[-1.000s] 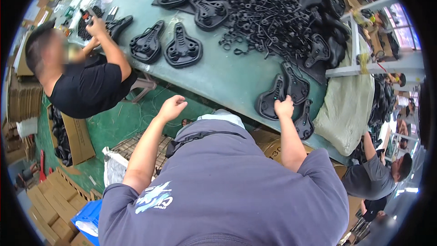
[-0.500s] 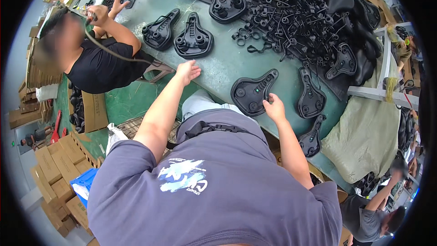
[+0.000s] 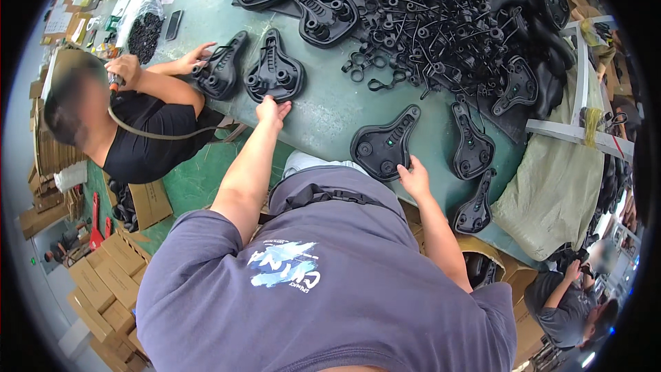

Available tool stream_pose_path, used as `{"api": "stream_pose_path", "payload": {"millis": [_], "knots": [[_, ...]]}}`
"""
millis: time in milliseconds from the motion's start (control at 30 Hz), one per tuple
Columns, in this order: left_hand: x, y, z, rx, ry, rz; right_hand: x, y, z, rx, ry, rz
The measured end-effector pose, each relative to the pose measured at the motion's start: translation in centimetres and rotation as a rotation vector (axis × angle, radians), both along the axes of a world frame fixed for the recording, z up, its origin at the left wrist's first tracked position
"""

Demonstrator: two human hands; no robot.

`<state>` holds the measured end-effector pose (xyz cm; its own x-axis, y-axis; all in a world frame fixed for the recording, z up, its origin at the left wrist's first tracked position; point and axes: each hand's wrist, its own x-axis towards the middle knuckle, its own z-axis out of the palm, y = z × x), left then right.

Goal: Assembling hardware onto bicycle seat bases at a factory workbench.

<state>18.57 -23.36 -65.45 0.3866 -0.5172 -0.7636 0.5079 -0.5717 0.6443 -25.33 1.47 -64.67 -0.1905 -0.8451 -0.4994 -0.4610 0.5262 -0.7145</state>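
— Black bike seat (image 3: 383, 146) lies upside down on the green table (image 3: 323, 114). The right hand (image 3: 414, 178) touches its edge, fingers loose, holding nothing.

— And the left hand (image 3: 272, 109)?

— Open, touching another seat (image 3: 275, 71). It might slip off if pushed.

— How many seats close by?

— Five.

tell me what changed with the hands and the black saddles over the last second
The right hand has dragged one black saddle base away from the others by the frame toward the near table edge and still rests on its rim. The left hand has reached forward from the table edge and now touches another saddle base. The pile of wire rails and the green table look unchanged.
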Motion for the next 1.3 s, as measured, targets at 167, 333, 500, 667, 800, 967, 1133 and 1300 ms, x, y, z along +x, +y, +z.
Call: {"api": "stream_pose_path", "payload": {"millis": [167,333,500,667,800,967,1133,1300], "knots": [[5.9,-5.5,-1.5,0.026,-0.189,0.012,3.8,-2.9,4.2,0.03,0.016,-0.124],[11.5,-11.0,-1.6,0.101,-0.448,-0.072,8.5,-7.8,7.1,-0.043,0.165,0.022],[14.0,-12.2,-3.5,-0.08,-0.545,0.332,12.9,-12.2,7.6,-0.104,0.127,0.075],[4.9,-7.8,-6.0,-0.094,-0.26,-0.075,14.3,-11.7,7.6,0.038,0.14,-0.032],[-7.0,-10.6,0.2,-0.124,0.23,-0.548,12.0,-7.5,5.8,0.12,0.159,-0.182],[-12.4,-17.0,-0.6,-0.077,0.486,-0.436,7.6,-4.7,6.2,0.214,0.163,-0.222],[-11.0,-17.0,-3.9,-0.107,0.233,-0.082,5.1,-4.5,5.5,0.229,0.077,-0.225],[-1.2,-15.6,-5.4,-0.253,-0.094,0.028,3.3,-5.5,6.2,-0.147,-0.059,-0.092]]}}
